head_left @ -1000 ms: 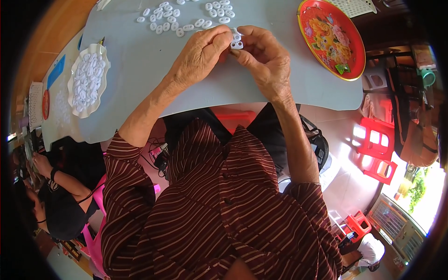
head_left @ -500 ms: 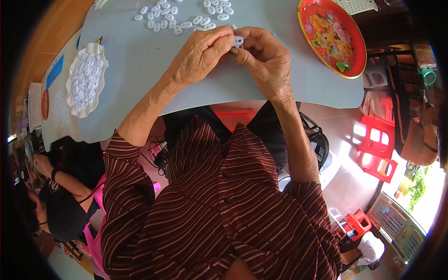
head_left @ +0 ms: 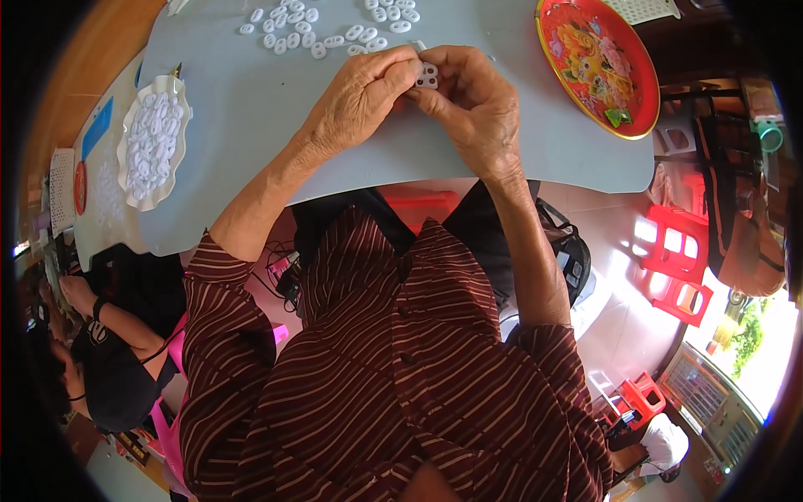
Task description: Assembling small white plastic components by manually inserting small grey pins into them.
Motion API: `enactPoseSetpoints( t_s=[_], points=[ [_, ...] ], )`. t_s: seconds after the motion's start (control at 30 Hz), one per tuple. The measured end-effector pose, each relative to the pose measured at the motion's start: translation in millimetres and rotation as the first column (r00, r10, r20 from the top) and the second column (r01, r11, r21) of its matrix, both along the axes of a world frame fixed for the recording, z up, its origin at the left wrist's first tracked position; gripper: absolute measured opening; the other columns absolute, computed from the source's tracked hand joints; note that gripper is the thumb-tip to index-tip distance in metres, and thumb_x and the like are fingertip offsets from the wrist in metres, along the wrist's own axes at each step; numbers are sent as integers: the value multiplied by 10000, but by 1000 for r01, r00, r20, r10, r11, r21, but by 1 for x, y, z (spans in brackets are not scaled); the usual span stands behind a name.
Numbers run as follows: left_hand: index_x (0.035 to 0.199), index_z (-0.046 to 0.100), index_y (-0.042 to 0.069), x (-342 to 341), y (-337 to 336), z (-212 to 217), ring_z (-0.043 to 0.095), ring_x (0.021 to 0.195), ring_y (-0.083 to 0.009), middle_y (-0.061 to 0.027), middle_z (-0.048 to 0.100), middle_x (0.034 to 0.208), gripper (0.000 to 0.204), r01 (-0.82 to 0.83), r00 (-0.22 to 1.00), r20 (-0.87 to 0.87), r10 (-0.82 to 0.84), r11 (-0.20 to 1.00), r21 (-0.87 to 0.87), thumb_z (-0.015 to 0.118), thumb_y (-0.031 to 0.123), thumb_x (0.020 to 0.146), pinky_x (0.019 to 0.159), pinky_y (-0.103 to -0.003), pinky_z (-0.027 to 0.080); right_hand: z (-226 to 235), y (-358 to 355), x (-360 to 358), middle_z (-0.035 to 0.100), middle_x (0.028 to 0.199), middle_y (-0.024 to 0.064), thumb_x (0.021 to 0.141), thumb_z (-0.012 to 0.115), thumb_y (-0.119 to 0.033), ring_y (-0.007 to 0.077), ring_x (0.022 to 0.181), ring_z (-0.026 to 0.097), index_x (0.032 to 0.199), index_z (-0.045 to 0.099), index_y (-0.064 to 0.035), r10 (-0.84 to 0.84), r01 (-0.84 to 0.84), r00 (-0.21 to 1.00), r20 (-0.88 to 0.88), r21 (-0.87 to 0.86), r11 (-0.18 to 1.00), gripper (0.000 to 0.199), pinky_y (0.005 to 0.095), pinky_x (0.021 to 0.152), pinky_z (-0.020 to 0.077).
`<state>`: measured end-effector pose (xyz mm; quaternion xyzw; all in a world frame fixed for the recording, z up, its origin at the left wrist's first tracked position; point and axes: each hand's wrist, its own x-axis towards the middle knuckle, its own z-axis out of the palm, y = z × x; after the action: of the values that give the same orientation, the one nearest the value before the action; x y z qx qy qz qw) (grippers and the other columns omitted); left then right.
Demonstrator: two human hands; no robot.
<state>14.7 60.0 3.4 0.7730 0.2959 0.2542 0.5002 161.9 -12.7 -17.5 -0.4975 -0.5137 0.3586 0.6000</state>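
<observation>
Between my two hands, over the grey table (head_left: 251, 159), is a small white plastic piece with holes (head_left: 427, 77). My left hand (head_left: 361, 96) pinches it with thumb and bent fingers from the left. From the other side my right hand (head_left: 475, 105) curls round it, thumb and fingertips closed on its right edge. Fingers cover much of the piece. Just beyond my hands lie several loose white oval pieces with two holes (head_left: 333, 41).
A scalloped white dish (head_left: 125, 173) heaped with similar white pieces stands on the left. A red floral tray (head_left: 621, 50) with a small green packet sits on the right. Another person (head_left: 125, 351) sits at the left. Red plastic stools (head_left: 676, 244) stand on the right-hand floor.
The white piece has turned slightly between my fingers, so its holes face up more plainly. Both hands stay in nearly the same place.
</observation>
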Motion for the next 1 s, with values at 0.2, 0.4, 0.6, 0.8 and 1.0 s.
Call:
enactPoseSetpoints(
  t_s=[0.2,0.4,0.6,0.8,1.0],
  points=[
    [809,481,-2,0,0,-4,327,550,-121,-50,363,590,295,-20,997,72,13,995,102,422,260,933,506,-295,345,-2,0,-2,625,732,45,724,753,-61,97,635,583,958,591,-16,-49,45,991,123,33,998,288,244,594,492],
    [800,465,-11,0,-7,-9,327,543,-123,-76,366,595,265,-55,995,88,50,997,45,414,221,917,496,-300,347,9,-5,-5,625,710,59,740,740,-63,120,617,599,902,560,-11,-50,44,975,215,33,998,248,248,583,492],
    [808,459,-16,-1,-5,-19,326,538,-135,-86,374,599,242,2,990,137,-34,974,225,414,198,912,496,-299,345,7,-5,-3,639,705,68,738,736,-54,136,614,622,881,551,-9,-43,30,966,254,57,998,239,257,572,496],
    [830,485,-12,0,-2,-9,346,534,-119,-73,393,594,245,32,989,128,-75,951,309,421,207,920,498,-292,345,7,-3,-1,640,720,61,756,725,-53,126,633,622,898,578,-13,-34,16,969,244,76,997,208,256,591,503],
    [846,483,16,-2,-9,6,321,609,-99,-27,348,629,264,-53,997,55,53,999,5,462,261,940,554,-267,329,14,-3,4,625,782,43,841,651,-53,80,681,569,986,586,16,73,-74,997,-15,-25,997,173,220,620,480]
  ],
)
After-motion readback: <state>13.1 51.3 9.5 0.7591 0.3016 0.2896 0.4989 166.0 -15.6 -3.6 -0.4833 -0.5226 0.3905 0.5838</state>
